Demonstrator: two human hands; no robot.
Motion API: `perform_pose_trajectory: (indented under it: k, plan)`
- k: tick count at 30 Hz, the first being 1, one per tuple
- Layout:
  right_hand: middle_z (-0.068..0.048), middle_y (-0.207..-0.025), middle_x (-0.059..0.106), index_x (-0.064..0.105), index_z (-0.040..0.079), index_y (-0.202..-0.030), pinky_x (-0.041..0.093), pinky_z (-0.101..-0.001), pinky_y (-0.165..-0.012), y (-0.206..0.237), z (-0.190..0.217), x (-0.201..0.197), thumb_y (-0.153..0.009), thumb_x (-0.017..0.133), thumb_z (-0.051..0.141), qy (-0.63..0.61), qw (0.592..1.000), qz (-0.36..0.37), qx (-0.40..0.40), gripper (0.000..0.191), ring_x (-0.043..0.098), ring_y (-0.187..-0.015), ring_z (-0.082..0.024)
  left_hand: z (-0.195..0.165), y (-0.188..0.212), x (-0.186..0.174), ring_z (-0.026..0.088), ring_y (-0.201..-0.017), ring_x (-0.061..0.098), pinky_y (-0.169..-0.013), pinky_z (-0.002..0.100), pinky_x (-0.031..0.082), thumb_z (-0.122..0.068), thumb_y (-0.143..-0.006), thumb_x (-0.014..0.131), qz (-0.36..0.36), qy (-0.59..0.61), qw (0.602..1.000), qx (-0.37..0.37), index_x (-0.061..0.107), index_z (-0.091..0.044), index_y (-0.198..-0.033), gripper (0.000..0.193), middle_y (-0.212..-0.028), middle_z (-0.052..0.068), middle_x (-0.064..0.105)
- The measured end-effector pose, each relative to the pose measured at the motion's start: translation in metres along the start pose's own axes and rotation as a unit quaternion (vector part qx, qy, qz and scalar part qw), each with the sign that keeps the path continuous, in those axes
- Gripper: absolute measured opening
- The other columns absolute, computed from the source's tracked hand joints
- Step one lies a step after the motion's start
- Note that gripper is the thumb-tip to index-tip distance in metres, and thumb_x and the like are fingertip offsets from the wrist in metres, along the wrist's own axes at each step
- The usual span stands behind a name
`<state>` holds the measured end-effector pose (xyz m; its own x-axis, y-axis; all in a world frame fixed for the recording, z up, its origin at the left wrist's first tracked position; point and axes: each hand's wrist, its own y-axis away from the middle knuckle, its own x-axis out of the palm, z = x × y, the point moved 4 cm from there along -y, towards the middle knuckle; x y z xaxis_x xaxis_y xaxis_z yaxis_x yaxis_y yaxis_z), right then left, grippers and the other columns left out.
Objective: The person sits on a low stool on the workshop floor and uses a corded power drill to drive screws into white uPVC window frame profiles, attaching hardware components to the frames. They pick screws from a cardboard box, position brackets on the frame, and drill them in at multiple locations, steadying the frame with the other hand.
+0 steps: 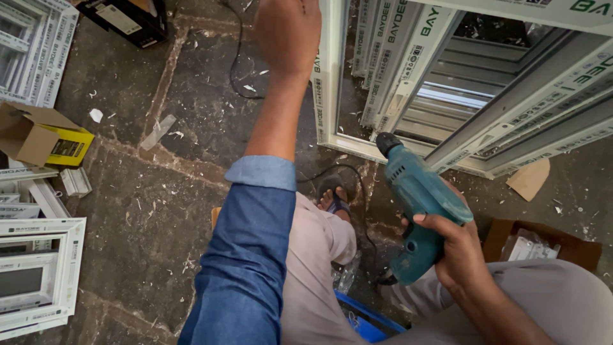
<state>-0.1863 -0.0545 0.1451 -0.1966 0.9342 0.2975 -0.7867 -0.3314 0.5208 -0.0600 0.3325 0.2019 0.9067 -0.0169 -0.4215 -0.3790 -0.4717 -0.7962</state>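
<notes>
**benchguy:** Drill (418,207) question — teal corded one, sitting in the right hand (456,252). Fingers (440,223) are wrapped fully closed round the handle, thumb side toward the body of the tool, chuck pointing up and away from the knuckles at the white window frame (332,89). Good grip?

**frame_fitter:** Looks fine to me. I'd guess it's nose-heavy, hard plastic shell, motor weight sitting above the fingers, so taking it low on the handle like that is the right spot. Shell could get slick with dusty palms. The cord (357,185) trails off below the heel of the hand toward the sandalled foot (333,199), and I'd mind that for snagging.

**benchguy:** And the left hand (287,32)?

**frame_fitter:** Raised up past the blue sleeve (249,255), back of the hand to the camera, right against the frame's upright edge. Fingertips run out of the top of the shot, so I can't tell whether they're gripping the profile or just resting on it. Those profiles are stiff but light — they'll tip if nothing steadies them.

**benchguy:** Anything else close?

**frame_fitter:** Open cardboard box (543,246) of white parts just beyond the right wrist, shavings all over the stone floor (147,211).
</notes>
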Motion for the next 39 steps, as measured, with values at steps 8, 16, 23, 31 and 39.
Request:
perform_pose_trajectory:
  k: [8,16,23,31,39]
  plan:
    - [-0.018,-0.124,0.064,0.04,0.01,-0.155,0.057,-0.0443,-0.078,0.0,0.001,-0.001,-0.069,0.066,-0.001,0.006,1.0,-0.009,0.013,0.09,0.069,-0.089,-0.031,0.0,0.002,0.009,0.044,-0.071,0.067,-0.061,0.054,0.052,-0.023,-0.09,0.067,0.048,-0.002,0.999,-0.008,0.066,-0.003,-0.077,0.024,-0.073,0.021,0.068]
    - [-0.02,-0.124,0.063,0.038,0.01,-0.157,0.057,-0.0455,-0.081,-0.001,0.002,0.0,-0.069,0.066,0.001,0.014,1.0,-0.006,0.013,0.092,0.069,-0.092,-0.031,-0.003,0.002,0.004,0.044,-0.073,0.066,-0.065,0.054,0.051,-0.021,-0.095,0.065,0.06,0.049,0.997,0.028,0.064,-0.001,-0.079,0.026,-0.073,0.022,0.066]
    - [-0.02,-0.123,0.063,0.038,0.01,-0.157,0.057,-0.0456,-0.077,0.001,0.004,0.001,-0.071,0.065,0.001,0.017,1.0,-0.004,0.019,0.091,0.069,-0.09,-0.03,-0.009,0.003,-0.009,0.044,-0.079,0.067,-0.07,0.055,0.051,-0.019,-0.098,0.064,0.06,0.08,0.994,0.038,0.062,0.0,-0.089,0.022,-0.078,0.02,0.067]
    - [-0.019,-0.121,0.063,0.039,0.01,-0.156,0.058,-0.045,-0.076,0.0,0.005,0.0,-0.07,0.065,0.0,0.014,1.0,-0.005,0.015,0.09,0.07,-0.088,-0.03,-0.01,0.003,-0.01,0.045,-0.081,0.067,-0.07,0.056,0.05,-0.023,-0.101,0.062,0.11,0.077,0.99,0.034,0.064,-0.001,-0.091,0.024,-0.083,0.021,0.068]
    - [-0.019,-0.121,0.063,0.04,0.011,-0.155,0.059,-0.044,-0.074,-0.001,0.002,0.001,-0.07,0.065,0.001,0.007,1.0,-0.009,0.017,0.089,0.07,-0.088,-0.03,-0.009,0.006,-0.014,0.044,-0.078,0.066,-0.068,0.055,0.049,-0.021,-0.098,0.063,0.118,0.093,0.988,0.036,0.061,0.0,-0.091,0.023,-0.08,0.02,0.067]
